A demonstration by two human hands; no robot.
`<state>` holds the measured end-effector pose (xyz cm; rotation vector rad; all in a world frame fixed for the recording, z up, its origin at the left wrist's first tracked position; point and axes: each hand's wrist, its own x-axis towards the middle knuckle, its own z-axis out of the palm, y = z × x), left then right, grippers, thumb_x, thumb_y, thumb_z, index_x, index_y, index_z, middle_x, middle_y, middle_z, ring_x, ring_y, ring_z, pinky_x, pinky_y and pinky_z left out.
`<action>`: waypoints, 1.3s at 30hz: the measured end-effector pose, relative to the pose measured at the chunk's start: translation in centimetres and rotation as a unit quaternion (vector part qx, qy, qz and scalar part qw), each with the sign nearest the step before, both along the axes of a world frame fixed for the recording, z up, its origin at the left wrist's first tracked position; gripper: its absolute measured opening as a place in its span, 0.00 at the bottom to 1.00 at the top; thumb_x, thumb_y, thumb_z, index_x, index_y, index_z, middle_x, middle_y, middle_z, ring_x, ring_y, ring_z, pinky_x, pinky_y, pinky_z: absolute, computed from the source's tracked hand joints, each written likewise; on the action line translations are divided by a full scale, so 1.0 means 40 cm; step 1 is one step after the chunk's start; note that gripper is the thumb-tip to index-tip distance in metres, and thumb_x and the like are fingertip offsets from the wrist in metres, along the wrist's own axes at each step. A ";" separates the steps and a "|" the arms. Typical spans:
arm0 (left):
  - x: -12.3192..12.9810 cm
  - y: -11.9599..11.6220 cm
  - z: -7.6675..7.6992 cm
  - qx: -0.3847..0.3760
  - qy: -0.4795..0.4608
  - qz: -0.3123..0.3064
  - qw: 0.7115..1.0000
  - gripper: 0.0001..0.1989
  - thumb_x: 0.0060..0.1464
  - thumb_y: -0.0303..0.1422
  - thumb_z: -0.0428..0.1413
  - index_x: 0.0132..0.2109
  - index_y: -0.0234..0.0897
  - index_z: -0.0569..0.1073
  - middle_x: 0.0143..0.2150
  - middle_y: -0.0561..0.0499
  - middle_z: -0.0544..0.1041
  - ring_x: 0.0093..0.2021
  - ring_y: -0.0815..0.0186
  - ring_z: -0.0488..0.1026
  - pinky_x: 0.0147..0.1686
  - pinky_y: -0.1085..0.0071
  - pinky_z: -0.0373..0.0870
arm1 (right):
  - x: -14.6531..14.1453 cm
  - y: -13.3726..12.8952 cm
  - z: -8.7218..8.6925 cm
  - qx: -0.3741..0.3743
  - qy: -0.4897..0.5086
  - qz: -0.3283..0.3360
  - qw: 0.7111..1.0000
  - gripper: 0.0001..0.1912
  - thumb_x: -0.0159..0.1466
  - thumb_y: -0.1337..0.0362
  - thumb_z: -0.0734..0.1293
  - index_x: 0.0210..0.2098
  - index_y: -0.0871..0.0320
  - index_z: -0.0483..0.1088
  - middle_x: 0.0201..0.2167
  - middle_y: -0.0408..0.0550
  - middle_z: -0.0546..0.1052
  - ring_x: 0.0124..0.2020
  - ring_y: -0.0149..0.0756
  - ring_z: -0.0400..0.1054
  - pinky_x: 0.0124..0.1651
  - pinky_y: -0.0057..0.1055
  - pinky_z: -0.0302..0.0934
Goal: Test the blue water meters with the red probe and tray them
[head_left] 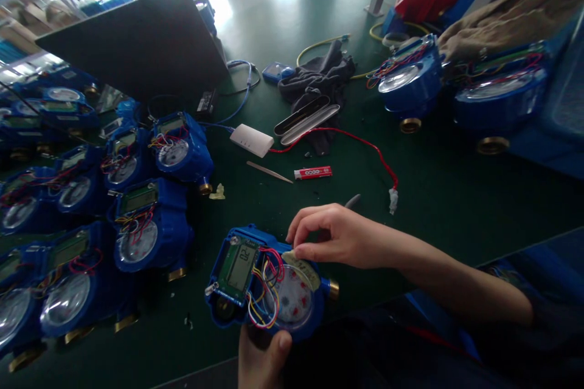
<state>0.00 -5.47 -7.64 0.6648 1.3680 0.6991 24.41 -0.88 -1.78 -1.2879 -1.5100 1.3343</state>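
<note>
A blue meter (292, 298) with a lit display, coloured wires and a round clear dial lies near the front edge of the green table. My left hand (264, 355) grips its lower side, thumb on the rim. Over the dial, my right hand (331, 234) pinches the edge of a yellowish paper piece (302, 268) with marks on it. The paper rests across the upper right of the dial. A grey-tipped tool (353, 201) shows just behind my right hand; whether the hand holds it is unclear.
Several blue meters (148, 225) stand at the left, below a laptop (137, 42). Beyond my hands lie a red lighter (313, 172), tweezers (269, 171), a white box (252, 140), a red cable (376, 151) and an open case (306, 121). Two meters (408, 82) sit at the right.
</note>
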 end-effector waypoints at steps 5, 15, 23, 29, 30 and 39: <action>0.006 0.002 0.009 -0.011 -0.010 -0.010 1.000 0.49 0.25 0.53 0.73 0.54 0.33 0.73 0.44 0.38 0.81 0.54 0.39 0.74 0.54 0.51 0.72 | -0.012 0.001 0.002 -0.006 -0.043 -0.009 0.999 0.05 0.63 0.67 0.68 0.34 0.62 0.75 0.35 0.50 0.79 0.33 0.36 0.71 0.35 0.30 0.64; 0.022 0.003 0.009 0.014 -0.035 -0.006 0.999 0.47 0.27 0.53 0.72 0.54 0.33 0.74 0.46 0.36 0.81 0.53 0.40 0.75 0.54 0.52 0.72 | -0.011 0.015 0.012 -0.040 -0.046 -0.018 0.998 0.06 0.62 0.64 0.67 0.32 0.60 0.75 0.30 0.46 0.78 0.31 0.35 0.70 0.32 0.29 0.63; 0.040 0.060 0.060 0.012 -0.124 -0.032 0.992 0.47 0.27 0.47 0.74 0.56 0.32 0.73 0.49 0.35 0.80 0.54 0.39 0.74 0.53 0.51 0.72 | -0.024 0.062 0.020 0.005 0.027 -0.111 0.993 0.17 0.66 0.55 0.63 0.49 0.58 0.69 0.43 0.52 0.77 0.43 0.40 0.73 0.40 0.35 0.68; 0.027 0.115 0.067 0.073 -0.167 -0.101 0.978 0.38 0.38 0.44 0.71 0.56 0.33 0.73 0.57 0.37 0.76 0.59 0.42 0.70 0.59 0.53 0.66 | -0.014 0.067 -0.011 -0.043 0.054 -0.105 0.992 0.24 0.65 0.47 0.63 0.53 0.55 0.71 0.54 0.53 0.74 0.53 0.47 0.70 0.51 0.46 0.66; 0.023 0.120 0.062 0.079 -0.170 -0.109 0.976 0.37 0.39 0.45 0.70 0.55 0.33 0.73 0.57 0.37 0.76 0.59 0.42 0.69 0.59 0.52 0.65 | -0.012 0.069 -0.013 -0.051 0.061 -0.113 0.990 0.25 0.64 0.45 0.64 0.52 0.55 0.72 0.54 0.53 0.74 0.53 0.48 0.69 0.52 0.47 0.66; 0.005 0.127 0.064 0.104 -0.184 -0.146 0.966 0.33 0.43 0.43 0.67 0.56 0.35 0.73 0.59 0.39 0.74 0.60 0.43 0.68 0.61 0.50 0.61 | -0.024 0.074 -0.010 -0.068 0.065 -0.085 0.992 0.28 0.62 0.38 0.63 0.46 0.54 0.74 0.45 0.52 0.79 0.52 0.48 0.72 0.51 0.45 0.68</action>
